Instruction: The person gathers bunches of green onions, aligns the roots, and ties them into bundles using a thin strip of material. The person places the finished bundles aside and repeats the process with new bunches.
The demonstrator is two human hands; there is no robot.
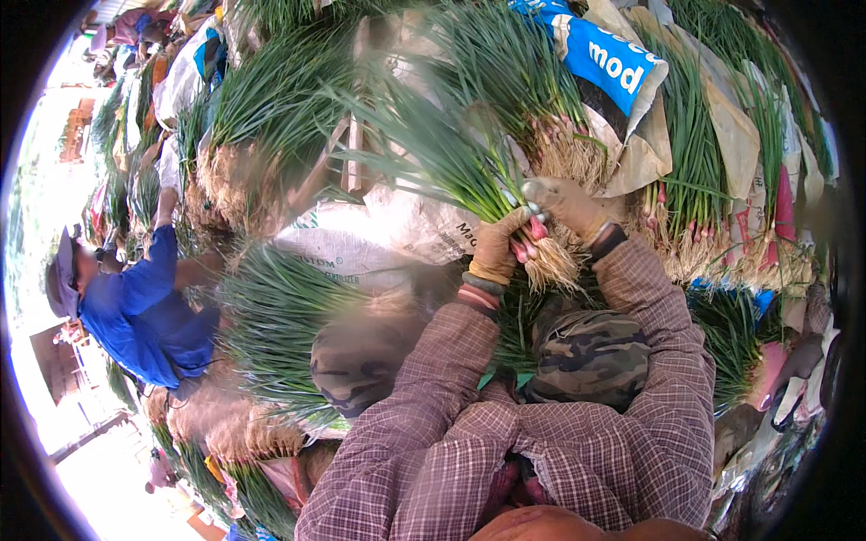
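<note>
My left hand (499, 249), in a tan glove with bands at the wrist, is closed around a bunch of spring onions (473, 179). Their long green leaves point up and to the left, and their pink-white bulbs and pale roots hang to the lower right. My right hand (565, 201), also gloved and slightly blurred, is at the stems just above the bulbs; its fingertips touch them, but whether they grip is unclear. Just above my right hand lies a larger pile of spring onions (534, 88), roots towards me.
White printed sacks (338, 237) lie before me. More onion piles surround me: left (284, 318), upper left (270, 101) and right (697, 149). A blue plastic sack (609, 61) lies at the upper right. A co-worker in blue (149, 304) reaches among onions at the left.
</note>
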